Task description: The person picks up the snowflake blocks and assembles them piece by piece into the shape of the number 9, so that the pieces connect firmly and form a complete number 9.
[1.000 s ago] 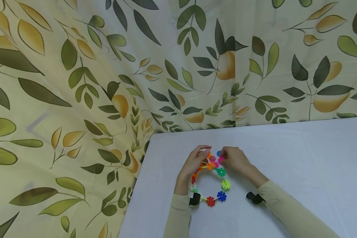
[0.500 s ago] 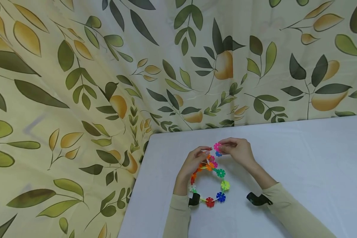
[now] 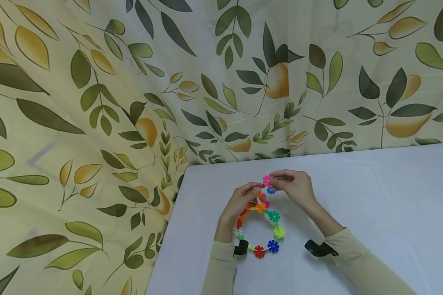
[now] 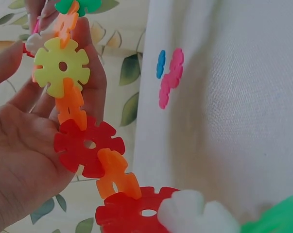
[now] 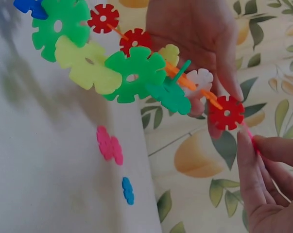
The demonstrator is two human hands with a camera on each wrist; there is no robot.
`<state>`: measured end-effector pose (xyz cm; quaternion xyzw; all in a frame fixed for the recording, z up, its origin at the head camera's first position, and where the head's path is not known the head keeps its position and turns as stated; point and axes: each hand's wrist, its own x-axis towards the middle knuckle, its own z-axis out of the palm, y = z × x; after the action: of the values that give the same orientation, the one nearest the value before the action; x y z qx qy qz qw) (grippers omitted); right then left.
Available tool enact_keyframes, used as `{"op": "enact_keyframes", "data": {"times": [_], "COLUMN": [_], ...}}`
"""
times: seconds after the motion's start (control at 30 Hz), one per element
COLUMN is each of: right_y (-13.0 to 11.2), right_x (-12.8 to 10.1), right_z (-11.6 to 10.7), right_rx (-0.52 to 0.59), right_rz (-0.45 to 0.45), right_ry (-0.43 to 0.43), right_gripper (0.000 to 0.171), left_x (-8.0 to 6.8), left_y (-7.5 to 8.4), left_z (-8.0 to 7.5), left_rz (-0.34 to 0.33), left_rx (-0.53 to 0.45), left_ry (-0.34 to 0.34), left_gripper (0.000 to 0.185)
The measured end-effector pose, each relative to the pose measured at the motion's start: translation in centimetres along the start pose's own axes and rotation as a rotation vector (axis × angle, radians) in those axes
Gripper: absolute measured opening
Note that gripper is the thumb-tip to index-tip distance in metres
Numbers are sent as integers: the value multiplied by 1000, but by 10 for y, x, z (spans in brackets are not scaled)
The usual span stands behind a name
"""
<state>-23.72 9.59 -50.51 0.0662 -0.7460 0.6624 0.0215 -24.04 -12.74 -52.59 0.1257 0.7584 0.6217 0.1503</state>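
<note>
A chain of notched plastic flower discs [image 3: 279,232] in several colours hangs in a loop from my left hand [image 3: 240,203]. Left thumb and fingers pinch the red disc [image 5: 227,113] at the chain's end. Between right thumb and fingers, my right hand [image 3: 296,187] grips a pink disc [image 3: 267,180], seen edge-on in the right wrist view, its edge right at the red disc. In the left wrist view, yellow [image 4: 62,67] and red discs joined by orange ones run down past the left palm. Fingers hide part of the pink disc.
Loose pink discs [image 4: 173,70] and a blue disc [image 4: 160,64] lie on the white-covered table [image 3: 373,213], near its far side. A leaf-patterned curtain [image 3: 206,82] stands behind and to the left. Each wrist carries a black camera [image 3: 319,248].
My right hand has picked up a pink disc from the table and lifted it, then brought it leftward to the red disc. The left hand has stayed nearly still.
</note>
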Motion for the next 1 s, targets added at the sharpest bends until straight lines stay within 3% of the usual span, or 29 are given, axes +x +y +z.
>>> {"op": "enact_keyframes", "data": {"times": [0.33,0.57,1.0], "right_y": [0,1,5], "right_x": [-2,-2,0], "right_z": [3,4,9], "right_rx": [-59,-60,29], "right_rz": [-30,-42,0], "right_ry": [51,37,-15], "right_gripper": [28,25,18], "left_x": [1,1,1], "left_y": [-1,0,-3], "left_z": [2,2,2], "left_rz": [17,15,24], "left_rx": [-28,-75,-67], "left_ry": [23,17,46], "left_gripper": [31,30,28]}}
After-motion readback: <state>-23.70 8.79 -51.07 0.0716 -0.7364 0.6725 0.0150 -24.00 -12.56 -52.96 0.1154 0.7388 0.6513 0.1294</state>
